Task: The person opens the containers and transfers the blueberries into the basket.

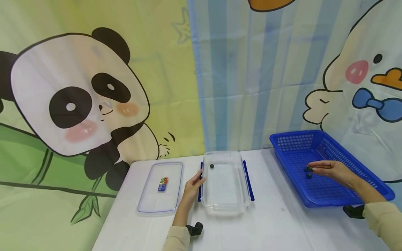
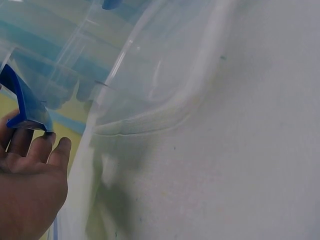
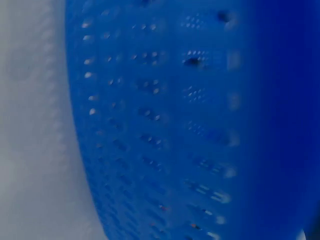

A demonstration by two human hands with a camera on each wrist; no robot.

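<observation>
A clear plastic food container (image 1: 226, 188) with blue side latches stands in the middle of the white table, one small dark round blueberry (image 1: 211, 166) inside near its far left corner. My left hand (image 1: 190, 190) holds the container's left side, fingers and thumb at the rim; the left wrist view has its fingers against the blue latch (image 2: 30, 112). Over the blue basket (image 1: 329, 198) at the right, my right hand (image 1: 336, 173) pinches a dark blueberry (image 1: 309, 169) between its fingertips. Another blueberry (image 1: 309, 176) lies just below it in the basket.
A clear lid (image 1: 150, 198) with a blue seal and a coloured label (image 1: 163, 184) lies flat left of the container. Behind the table hangs a printed curtain (image 1: 232, 87). The basket's perforated wall (image 3: 150, 125) fills much of the right wrist view.
</observation>
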